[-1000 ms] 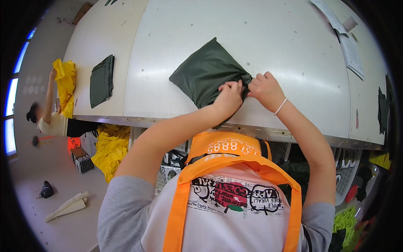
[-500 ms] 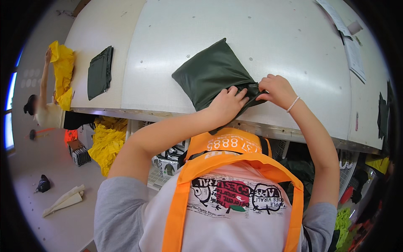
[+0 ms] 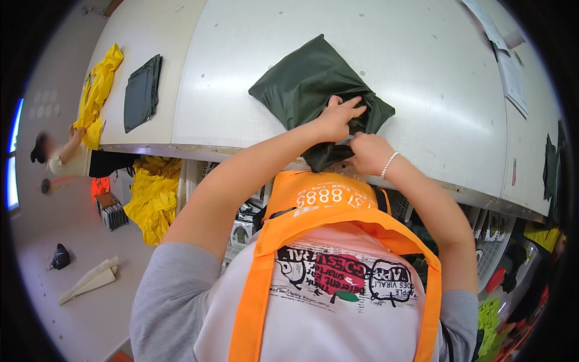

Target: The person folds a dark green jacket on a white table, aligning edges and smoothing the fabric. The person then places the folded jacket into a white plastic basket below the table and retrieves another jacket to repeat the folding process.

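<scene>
Fingers [image 3: 354, 102] of the left hand [image 3: 336, 119] are spread apart and lie upon a dark green fabric pouch [image 3: 310, 78], without being clenched; the thumb is hidden, so I cannot tell what it does. On the right hand [image 3: 371, 154], the fingers are bent together and grasp the loose lower part of the same pouch, just beside the left hand.

Largest is the pale desk [image 3: 434, 78], which stretches across the view, with its front edge close to the person's body. The person wears an orange apron [image 3: 325, 196] over a white T-shirt [image 3: 289, 326] with grey sleeves. At the far left, a co-worker [image 3: 73, 160] holds a yellow garment [image 3: 101, 90], which lies partly on the desk. Below this edge, a heap of yellow fabric [image 3: 151, 202] hangs down.

The pouch rests near the front of the desk, turned cornerwise: its wide, smooth part points away from the person, one corner is spread to the right, and the crumpled loose part reaches the front edge. To its left, well apart, lies a neat dark green stack [image 3: 143, 93]. Printed papers [image 3: 511, 78] are at the right side. Smallest is a white bead bracelet [image 3: 390, 164] around the right wrist.
</scene>
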The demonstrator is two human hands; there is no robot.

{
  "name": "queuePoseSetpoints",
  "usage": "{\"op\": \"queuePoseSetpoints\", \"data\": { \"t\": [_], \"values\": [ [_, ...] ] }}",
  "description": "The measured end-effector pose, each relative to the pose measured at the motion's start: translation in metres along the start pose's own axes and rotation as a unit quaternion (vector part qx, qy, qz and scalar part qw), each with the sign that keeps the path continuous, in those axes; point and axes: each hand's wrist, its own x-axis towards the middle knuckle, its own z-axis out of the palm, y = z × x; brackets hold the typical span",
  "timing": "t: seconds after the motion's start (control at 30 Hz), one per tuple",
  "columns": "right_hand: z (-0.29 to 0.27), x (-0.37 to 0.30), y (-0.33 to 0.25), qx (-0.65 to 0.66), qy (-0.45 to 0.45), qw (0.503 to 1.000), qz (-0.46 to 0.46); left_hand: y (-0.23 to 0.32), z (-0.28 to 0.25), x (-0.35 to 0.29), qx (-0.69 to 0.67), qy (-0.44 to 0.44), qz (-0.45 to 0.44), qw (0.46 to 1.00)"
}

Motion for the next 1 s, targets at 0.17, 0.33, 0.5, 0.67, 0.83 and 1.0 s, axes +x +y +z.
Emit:
{"op": "queuePoseSetpoints", "data": {
  "t": [0.17, 0.33, 0.5, 0.67, 0.83, 1.0],
  "values": [
    [0.040, 0.002, -0.032, 0.113, 0.094, 0.987, -0.061, -0.005, 0.009, 0.008, -0.019, 0.058, 0.021, 0.998],
    [0.033, 0.005, -0.047, 0.126, 0.160, 0.976, -0.075, -0.019, 0.027, 0.010, 0.096, 0.158, 0.104, 0.977],
    [0.041, -0.001, -0.039, 0.112, 0.174, 0.975, -0.080, -0.023, 0.045, 0.002, 0.344, 0.149, 0.134, 0.917],
    [0.007, -0.031, -0.023, 0.127, 0.192, 0.973, -0.012, 0.029, -0.052, -0.007, -0.006, 0.047, 0.196, 0.979],
    [0.003, -0.038, -0.006, 0.146, 0.189, 0.971, -0.016, 0.029, -0.059, -0.039, 0.000, 0.019, 0.137, 0.990],
    [0.003, -0.033, 0.003, 0.152, 0.148, 0.976, -0.041, 0.005, -0.023, -0.030, 0.052, -0.068, 0.276, 0.957]
  ]
}}
